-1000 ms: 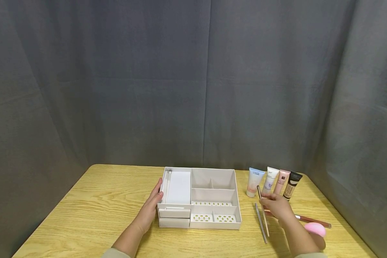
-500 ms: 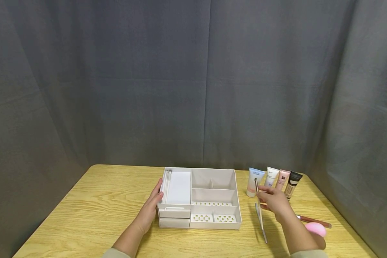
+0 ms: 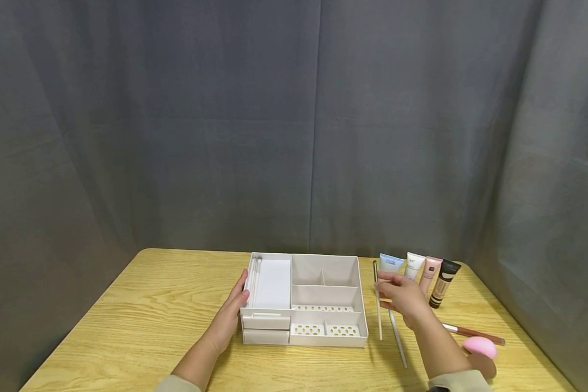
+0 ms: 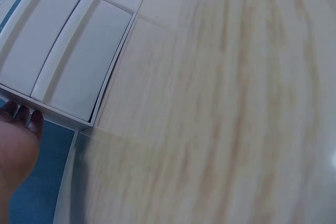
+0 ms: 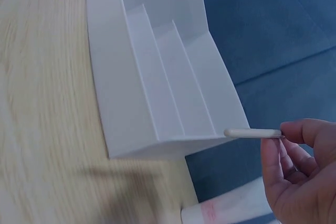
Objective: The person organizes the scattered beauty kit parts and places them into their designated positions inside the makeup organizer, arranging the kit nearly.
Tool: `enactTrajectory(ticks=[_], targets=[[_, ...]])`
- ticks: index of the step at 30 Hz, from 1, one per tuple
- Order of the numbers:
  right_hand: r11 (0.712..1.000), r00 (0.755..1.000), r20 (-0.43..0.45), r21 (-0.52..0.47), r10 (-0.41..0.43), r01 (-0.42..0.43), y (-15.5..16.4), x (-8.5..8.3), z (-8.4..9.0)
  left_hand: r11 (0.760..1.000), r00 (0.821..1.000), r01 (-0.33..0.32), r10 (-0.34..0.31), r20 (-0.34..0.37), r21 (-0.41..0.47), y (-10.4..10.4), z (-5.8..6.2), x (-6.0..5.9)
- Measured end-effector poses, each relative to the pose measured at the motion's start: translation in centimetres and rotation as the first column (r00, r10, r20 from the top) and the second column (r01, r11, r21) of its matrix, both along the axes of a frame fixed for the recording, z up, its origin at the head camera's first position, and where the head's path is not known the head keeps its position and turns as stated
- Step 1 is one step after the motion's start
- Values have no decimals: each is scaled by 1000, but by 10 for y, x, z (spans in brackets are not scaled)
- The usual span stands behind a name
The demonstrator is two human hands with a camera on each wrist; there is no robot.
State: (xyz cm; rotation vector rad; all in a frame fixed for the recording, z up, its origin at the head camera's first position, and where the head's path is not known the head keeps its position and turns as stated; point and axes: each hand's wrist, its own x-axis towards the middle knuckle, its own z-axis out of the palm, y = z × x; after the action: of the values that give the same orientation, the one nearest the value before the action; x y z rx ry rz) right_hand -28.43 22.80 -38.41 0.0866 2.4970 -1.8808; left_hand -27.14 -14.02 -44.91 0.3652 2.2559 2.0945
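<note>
A white desktop organizer (image 3: 328, 342) with open compartments and two small drawers stands in the middle of the table. My left hand (image 3: 227, 316) rests against its left side, fingers extended along the wall; the left wrist view has its fingertips (image 4: 35, 121) at the edge by the drawers. Between thumb and fingers, my right hand (image 3: 404, 299) pinches a slim makeup brush (image 3: 379, 313), dark head up and pale handle down, just right of the organizer. In the right wrist view the brush's handle end (image 5: 247, 132) overlaps the organizer's corner. Thin brushes (image 3: 255, 283) lie in the organizer's left compartment.
Behind my right hand stand a blue tube (image 3: 391, 262), a white tube (image 3: 414, 263), a pink tube (image 3: 430, 269) and a black-capped tube (image 3: 443, 283). A thin silvery stick (image 3: 398, 340), a red-brown brush (image 3: 477, 334), a pink sponge (image 3: 480, 347) and a brown rounded piece (image 3: 483, 366) lie at right.
My right hand has lifted the makeup brush and carried it left toward the organizer, turning it more upright. The left hand has stayed at the organizer's side.
</note>
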Motion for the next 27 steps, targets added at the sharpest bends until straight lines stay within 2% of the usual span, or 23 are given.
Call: enactTrajectory(ticks=[16,27], targets=[[997,999,-16,-53,47,-47,-52,-11,23,1000,1000,2,-2,-4,7,-1,0,-2],[995,997,-49,-72,59,-63,-89,-15,32,1000,1000,6,-6,1,16,-1,-1,-2]])
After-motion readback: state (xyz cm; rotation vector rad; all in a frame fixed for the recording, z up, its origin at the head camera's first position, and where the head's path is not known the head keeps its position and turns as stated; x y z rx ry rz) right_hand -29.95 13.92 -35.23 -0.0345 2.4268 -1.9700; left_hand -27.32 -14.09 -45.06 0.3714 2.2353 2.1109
